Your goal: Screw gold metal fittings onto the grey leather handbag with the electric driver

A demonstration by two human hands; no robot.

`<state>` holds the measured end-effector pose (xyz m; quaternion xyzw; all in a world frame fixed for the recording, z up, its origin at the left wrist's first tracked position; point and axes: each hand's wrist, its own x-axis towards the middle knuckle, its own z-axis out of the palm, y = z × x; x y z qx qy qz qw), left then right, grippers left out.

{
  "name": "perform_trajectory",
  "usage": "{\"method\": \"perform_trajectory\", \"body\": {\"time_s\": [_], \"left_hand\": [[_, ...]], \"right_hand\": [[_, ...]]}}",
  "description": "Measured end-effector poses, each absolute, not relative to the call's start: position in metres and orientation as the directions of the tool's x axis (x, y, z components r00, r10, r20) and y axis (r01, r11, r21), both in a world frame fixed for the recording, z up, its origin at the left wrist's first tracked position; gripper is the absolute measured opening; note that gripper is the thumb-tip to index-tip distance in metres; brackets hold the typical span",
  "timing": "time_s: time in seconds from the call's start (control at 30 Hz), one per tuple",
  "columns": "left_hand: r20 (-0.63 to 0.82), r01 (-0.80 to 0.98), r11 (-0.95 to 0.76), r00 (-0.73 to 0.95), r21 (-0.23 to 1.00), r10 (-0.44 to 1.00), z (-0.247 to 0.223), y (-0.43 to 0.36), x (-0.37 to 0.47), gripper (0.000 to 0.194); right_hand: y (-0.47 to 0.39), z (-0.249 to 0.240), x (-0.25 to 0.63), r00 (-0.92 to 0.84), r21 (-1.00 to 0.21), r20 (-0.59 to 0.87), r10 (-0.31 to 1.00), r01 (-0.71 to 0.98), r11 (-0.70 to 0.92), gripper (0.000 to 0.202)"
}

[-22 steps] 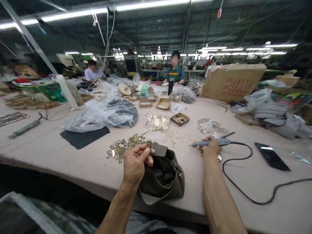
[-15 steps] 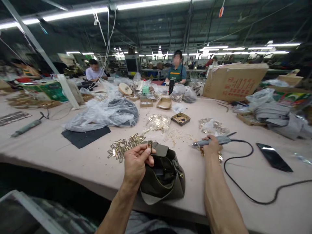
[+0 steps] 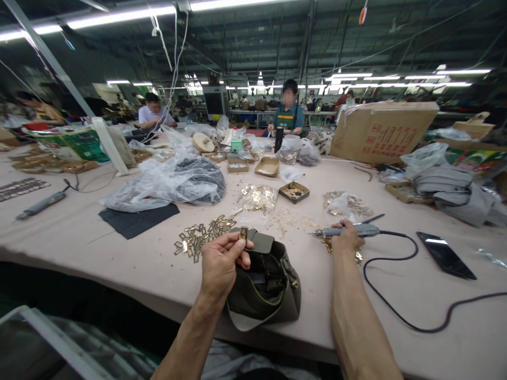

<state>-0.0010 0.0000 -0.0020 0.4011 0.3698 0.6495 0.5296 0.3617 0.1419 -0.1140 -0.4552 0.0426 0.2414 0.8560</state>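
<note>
Broadly, we sit at a wide pale pink worktable (image 3: pixel 99 258) that fills the frame, with a large brown cardboard box (image 3: pixel 382 132) at upper right and a heap of clear plastic bags over dark material (image 3: pixel 170 182) left of centre. At lower centre an olive-green leather handbag (image 3: pixel 263 287) stands open at the table's near edge, its inside dark; we cannot tell what lies in it. Our left hand (image 3: pixel 219 266) is closed, thumb and fingertips pinching a small gold rectangular metal fitting (image 3: pixel 243 233) just above the bag's flap. Our right hand (image 3: pixel 346 240), to the right of the bag, is wrapped round a grey corded electric screwdriver (image 3: pixel 348 230) lying on the table, its black cable (image 3: pixel 400 301) looping off to the right

We judge the step in hand to be mounting the fitting on the flap; the next move likely calls for lifting the tool and bringing its tip to the fitting while the left hand keeps it square

Of the containers, a small dark square tray (image 3: pixel 293 192) above centre holds gold bits, and two shallow cardboard trays (image 3: pixel 267 167) beyond it show pale contents too small to name. A clear bag of gold hardware (image 3: pixel 257 199) lies beside the tray, and a loose pile of gold rectangular buckles (image 3: pixel 200 237) lies just left of the bag
</note>
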Motion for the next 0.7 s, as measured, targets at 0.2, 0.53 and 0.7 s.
{"method": "perform_trajectory", "body": {"time_s": [0.2, 0.53, 0.7], "left_hand": [[0.137, -0.381, -0.174, -0.122, 0.908, 0.983, -0.004, 0.001, -0.002, 0.025], [0.132, -0.383, -0.168, -0.118, 0.908, 0.984, -0.003, 0.002, -0.002, 0.025], [0.135, -0.375, -0.17, -0.118, 0.911, 0.984, -0.004, 0.002, -0.003, 0.025]], "right_hand": [[0.145, -0.116, 0.362, 0.874, -0.748, -0.325, 0.362, -0.472, 0.467, 0.014], [0.143, -0.113, 0.353, 0.862, -0.741, -0.307, 0.403, -0.482, 0.467, 0.013], [0.141, -0.111, 0.351, 0.859, -0.735, -0.317, 0.402, -0.49, 0.467, 0.014]]}}
